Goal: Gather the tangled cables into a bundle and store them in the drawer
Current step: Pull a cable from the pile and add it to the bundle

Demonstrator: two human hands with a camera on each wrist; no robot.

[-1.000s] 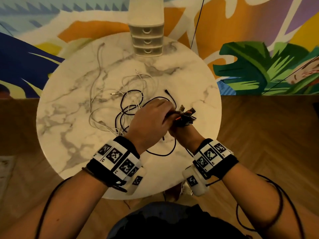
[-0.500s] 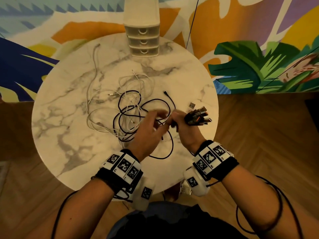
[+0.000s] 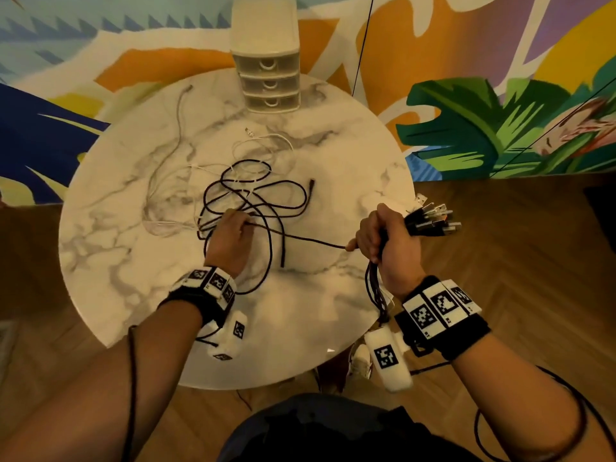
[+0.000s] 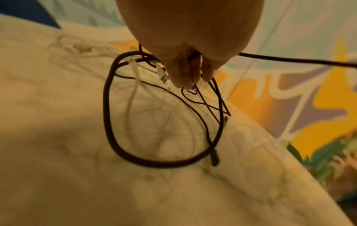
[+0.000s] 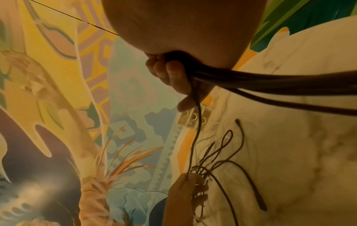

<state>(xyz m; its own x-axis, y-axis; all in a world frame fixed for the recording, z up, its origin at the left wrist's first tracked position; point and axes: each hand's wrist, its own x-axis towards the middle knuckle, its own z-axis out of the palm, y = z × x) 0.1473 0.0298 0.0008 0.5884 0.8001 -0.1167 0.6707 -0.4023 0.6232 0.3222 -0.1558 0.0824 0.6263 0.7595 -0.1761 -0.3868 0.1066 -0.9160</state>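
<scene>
The black cables (image 3: 256, 201) are lying looped and tangled mid-table among the white cables (image 3: 173, 181). Your left hand (image 3: 230, 236) is curling round several loops, while your right hand (image 3: 388, 243) is gripping a bunch with the USB plugs (image 3: 433, 220) fanning out past the marble table (image 3: 133, 261) edge. One strand is stretching taut between your hands. The drawer unit (image 3: 268, 81) is sitting at the far rim.

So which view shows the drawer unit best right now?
The head view: the drawer unit stands at the table's far edge, all three drawer fronts facing the camera and shut. The right wrist view shows it small and tilted, with a black cable crossing it. It does not appear in the left wrist view.
</scene>
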